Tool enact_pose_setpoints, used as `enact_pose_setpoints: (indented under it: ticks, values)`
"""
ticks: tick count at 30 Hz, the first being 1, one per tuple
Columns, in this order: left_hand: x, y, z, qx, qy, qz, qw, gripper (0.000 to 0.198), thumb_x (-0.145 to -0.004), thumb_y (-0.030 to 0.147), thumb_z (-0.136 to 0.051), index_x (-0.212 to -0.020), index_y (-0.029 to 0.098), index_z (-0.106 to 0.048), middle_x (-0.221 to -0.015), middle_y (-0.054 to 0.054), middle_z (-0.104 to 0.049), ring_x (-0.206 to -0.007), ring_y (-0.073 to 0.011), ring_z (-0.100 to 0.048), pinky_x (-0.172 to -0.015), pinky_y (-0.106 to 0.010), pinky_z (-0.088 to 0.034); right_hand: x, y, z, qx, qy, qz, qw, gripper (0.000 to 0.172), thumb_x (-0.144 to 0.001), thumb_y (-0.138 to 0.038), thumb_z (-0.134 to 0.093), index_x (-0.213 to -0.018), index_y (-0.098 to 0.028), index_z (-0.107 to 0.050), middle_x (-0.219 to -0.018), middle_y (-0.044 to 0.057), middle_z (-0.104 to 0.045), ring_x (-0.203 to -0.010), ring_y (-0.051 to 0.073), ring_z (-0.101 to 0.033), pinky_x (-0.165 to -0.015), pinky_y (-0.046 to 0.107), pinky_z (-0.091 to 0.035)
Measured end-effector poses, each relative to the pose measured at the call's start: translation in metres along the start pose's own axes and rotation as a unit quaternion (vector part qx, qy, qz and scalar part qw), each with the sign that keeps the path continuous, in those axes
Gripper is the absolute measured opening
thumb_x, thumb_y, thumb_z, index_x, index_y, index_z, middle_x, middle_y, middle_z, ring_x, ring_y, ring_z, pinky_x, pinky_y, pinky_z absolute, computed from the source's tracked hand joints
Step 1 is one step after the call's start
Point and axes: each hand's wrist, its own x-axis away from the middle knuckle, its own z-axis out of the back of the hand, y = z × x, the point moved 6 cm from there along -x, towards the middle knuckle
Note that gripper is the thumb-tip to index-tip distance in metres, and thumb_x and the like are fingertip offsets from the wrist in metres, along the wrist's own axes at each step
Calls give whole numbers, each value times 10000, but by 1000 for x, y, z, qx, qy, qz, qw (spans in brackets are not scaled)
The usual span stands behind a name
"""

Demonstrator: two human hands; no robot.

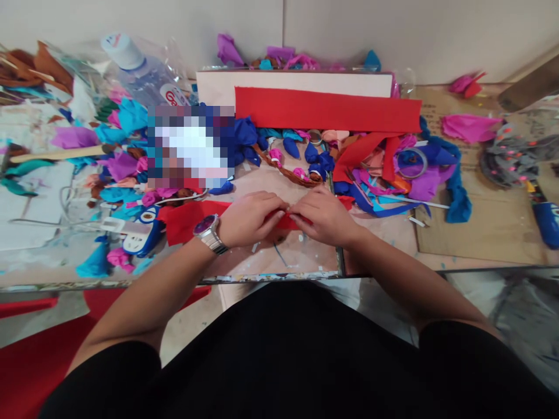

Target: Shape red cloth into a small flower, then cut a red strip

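Both hands meet over the table near its front edge, fingertips almost touching. My left hand (251, 220), with a watch (208, 231) on its wrist, is closed in a pinch at a small piece of red crepe paper (285, 222). From the other side, my right hand (325, 218) pinches the same red piece, which is mostly hidden by the fingers. A larger red sheet (179, 224) lies beside and partly behind my left wrist. Just beyond the fingers rests a brown twisted strand (290, 173) with pink and blue crepe pieces along it.
A long red strip (327, 110) lies on a white board (213, 84) at the back. A clear bottle (144, 73) stands back left. Right are a tape roll (411, 163) and cardboard (471, 233). Colourful scraps (120, 166) crowd the left; a blurred patch hides something there.
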Motion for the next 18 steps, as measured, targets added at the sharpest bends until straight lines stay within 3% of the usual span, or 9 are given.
enact_pose_setpoints:
  ticks: [12,18]
  values:
    - [1,1,-2,-11,23,1,1000,273,-1032,342,-525,-1046,178,-743,-968,-89,-799,-872,-215,-734,-823,-349,-539,1,3,1,-58,-6,-47,997,160,-1062,-280,-589,-1104,-232,-737,-1010,70,-818,-934,245,-713,-908,431,-440]
    - [1,1,-5,-51,19,-16,998,264,-1003,334,-547,-1022,175,-757,-909,-87,-788,-839,-222,-731,-825,-362,-541,-2,0,3,-83,-2,-37,996,127,-1025,-234,-583,-1012,-208,-707,-924,73,-786,-869,238,-692,-872,405,-451]
